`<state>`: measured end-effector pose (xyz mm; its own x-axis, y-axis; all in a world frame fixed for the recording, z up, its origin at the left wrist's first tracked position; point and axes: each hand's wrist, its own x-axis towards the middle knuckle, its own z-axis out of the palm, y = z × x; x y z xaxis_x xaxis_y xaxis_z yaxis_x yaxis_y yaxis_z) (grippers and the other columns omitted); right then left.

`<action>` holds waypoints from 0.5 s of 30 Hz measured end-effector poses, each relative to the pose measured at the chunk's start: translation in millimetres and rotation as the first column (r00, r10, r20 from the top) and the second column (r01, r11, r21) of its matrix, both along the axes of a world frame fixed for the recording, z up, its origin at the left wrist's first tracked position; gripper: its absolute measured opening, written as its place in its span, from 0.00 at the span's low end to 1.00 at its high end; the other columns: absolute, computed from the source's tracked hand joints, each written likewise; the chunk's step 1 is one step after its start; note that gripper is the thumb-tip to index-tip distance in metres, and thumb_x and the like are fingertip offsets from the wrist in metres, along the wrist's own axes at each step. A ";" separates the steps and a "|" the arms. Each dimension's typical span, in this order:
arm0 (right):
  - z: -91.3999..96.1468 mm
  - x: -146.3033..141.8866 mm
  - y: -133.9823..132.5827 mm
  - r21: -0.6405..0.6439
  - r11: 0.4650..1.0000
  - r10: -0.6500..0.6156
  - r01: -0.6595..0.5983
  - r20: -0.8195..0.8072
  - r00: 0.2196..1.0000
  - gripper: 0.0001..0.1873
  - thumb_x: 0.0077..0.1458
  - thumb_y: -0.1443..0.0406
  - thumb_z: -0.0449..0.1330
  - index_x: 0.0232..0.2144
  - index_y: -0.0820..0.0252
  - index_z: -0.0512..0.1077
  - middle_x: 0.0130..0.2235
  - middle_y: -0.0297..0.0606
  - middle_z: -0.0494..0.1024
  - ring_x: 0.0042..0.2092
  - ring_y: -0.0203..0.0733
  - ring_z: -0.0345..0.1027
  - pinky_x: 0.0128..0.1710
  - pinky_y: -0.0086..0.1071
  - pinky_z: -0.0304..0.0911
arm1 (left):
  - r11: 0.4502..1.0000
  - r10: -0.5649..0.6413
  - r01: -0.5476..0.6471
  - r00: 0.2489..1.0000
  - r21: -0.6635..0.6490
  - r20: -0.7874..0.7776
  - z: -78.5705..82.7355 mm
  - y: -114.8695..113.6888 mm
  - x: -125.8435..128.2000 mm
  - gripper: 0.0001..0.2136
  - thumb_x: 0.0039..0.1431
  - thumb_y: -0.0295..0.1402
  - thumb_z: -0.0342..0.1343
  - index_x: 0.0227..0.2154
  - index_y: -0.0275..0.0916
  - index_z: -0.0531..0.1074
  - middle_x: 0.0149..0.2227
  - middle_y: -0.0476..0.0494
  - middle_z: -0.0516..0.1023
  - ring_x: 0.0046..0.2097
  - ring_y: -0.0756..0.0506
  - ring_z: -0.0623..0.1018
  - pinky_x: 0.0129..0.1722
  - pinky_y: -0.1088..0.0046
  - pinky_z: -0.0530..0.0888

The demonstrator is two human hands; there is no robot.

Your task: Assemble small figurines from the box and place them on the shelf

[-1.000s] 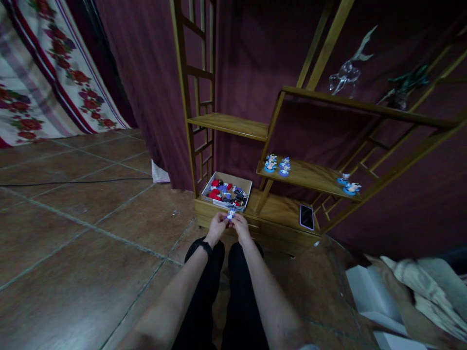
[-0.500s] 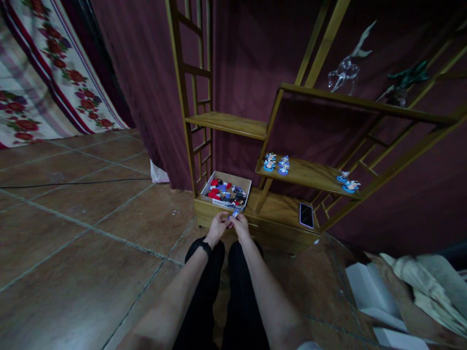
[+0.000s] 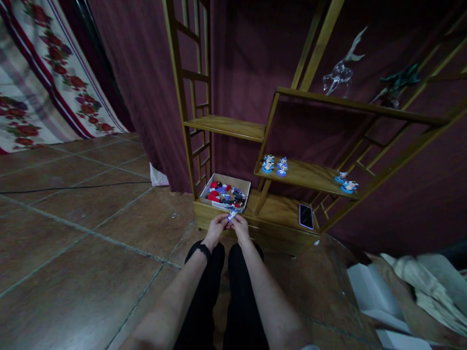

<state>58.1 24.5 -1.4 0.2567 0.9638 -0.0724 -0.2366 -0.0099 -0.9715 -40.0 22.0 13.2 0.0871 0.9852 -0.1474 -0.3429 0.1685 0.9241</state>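
My left hand (image 3: 216,228) and my right hand (image 3: 240,226) meet in front of me, both pinched on one small blue and white figurine (image 3: 231,215). Just behind them an open cardboard box (image 3: 226,192) full of red, blue and black figurines rests on the bottom board of a wooden shelf unit (image 3: 233,127). Three like figurines (image 3: 274,165) stand on the middle shelf, and two others (image 3: 346,183) stand at its right end. A black band is on my left wrist.
A phone (image 3: 306,216) lies flat on the bottom board, right of the box. A glass figure (image 3: 341,68) and a dark green one (image 3: 397,86) stand on the top shelf. White boxes and crumpled paper (image 3: 408,291) lie on the tiled floor at right. A cable (image 3: 73,186) crosses the floor.
Both hands stay together on the small figurine, turning it slightly. The view has drifted a little; nothing else has moved.
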 end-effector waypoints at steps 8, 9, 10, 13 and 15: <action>6.9 0.9 -5.2 -0.029 0.998 -0.052 0.051 -0.029 0.998 0.11 0.39 0.61 0.58 0.28 0.60 0.72 0.29 0.34 0.76 0.27 0.35 0.67 0.27 0.28 0.63 | 0.998 0.014 -0.011 0.998 -0.055 0.062 0.6 1.6 -2.1 0.09 0.46 0.30 0.58 0.33 0.34 0.73 0.28 0.43 0.76 0.26 0.51 0.75 0.30 0.74 0.71; 7.8 1.0 -5.6 -0.025 0.999 -0.041 0.040 -0.027 0.999 0.11 0.39 0.61 0.58 0.27 0.60 0.72 0.28 0.34 0.76 0.27 0.35 0.67 0.27 0.28 0.63 | 0.998 0.009 -0.005 0.998 -0.055 0.067 0.6 1.7 -2.1 0.09 0.46 0.30 0.59 0.33 0.34 0.73 0.28 0.43 0.76 0.26 0.51 0.74 0.30 0.74 0.71; 8.5 0.9 -6.0 -0.019 0.999 -0.031 0.031 -0.028 0.999 0.11 0.39 0.61 0.58 0.27 0.60 0.73 0.28 0.34 0.75 0.27 0.35 0.67 0.27 0.28 0.63 | 0.999 0.001 0.003 0.997 -0.054 0.072 0.4 1.9 -2.1 0.10 0.45 0.30 0.60 0.32 0.34 0.73 0.28 0.43 0.76 0.26 0.51 0.74 0.30 0.74 0.71; 9.9 0.9 -6.6 -0.003 1.000 -0.010 0.010 -0.039 0.999 0.11 0.39 0.62 0.59 0.27 0.61 0.73 0.27 0.34 0.75 0.26 0.35 0.67 0.27 0.28 0.63 | 0.998 -0.014 0.018 0.997 -0.053 0.081 -0.2 2.6 -2.3 0.11 0.42 0.30 0.62 0.32 0.34 0.73 0.28 0.44 0.76 0.27 0.52 0.74 0.30 0.76 0.71; 9.6 1.1 -6.4 -0.007 1.000 -0.001 0.000 -0.044 0.999 0.11 0.38 0.62 0.60 0.27 0.61 0.73 0.27 0.34 0.75 0.26 0.35 0.67 0.27 0.28 0.63 | 0.998 -0.012 0.016 0.997 -0.060 0.077 -0.4 2.9 -2.5 0.12 0.40 0.29 0.63 0.32 0.33 0.74 0.28 0.44 0.77 0.27 0.52 0.74 0.30 0.76 0.70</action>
